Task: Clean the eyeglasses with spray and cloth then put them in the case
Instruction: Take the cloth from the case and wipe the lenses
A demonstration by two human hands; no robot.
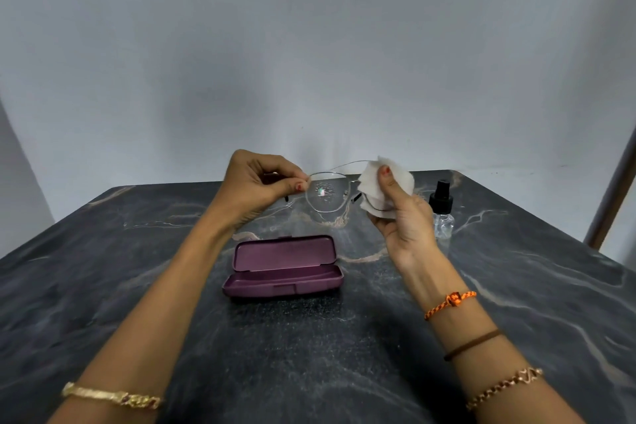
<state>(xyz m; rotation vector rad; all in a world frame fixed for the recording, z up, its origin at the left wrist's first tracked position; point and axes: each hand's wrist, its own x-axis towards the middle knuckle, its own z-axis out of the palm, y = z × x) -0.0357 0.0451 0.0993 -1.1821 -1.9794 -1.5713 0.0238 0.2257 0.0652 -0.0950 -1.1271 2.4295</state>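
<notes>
Eyeglasses (327,194), pinched at one corner by left hand (256,184) while right hand (401,217) squeezes cloth (370,179) over the other lens, could twist under hard rubbing.

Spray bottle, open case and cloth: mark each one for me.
spray bottle (441,204), head view, on its black pump top.
case (285,277), head view, on the lower tray's inside.
cloth (370,181), head view, on the folded white layers.

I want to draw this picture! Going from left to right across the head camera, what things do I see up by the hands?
Left hand → eyeglasses → white cloth held in the right hand → spray bottle.
</notes>
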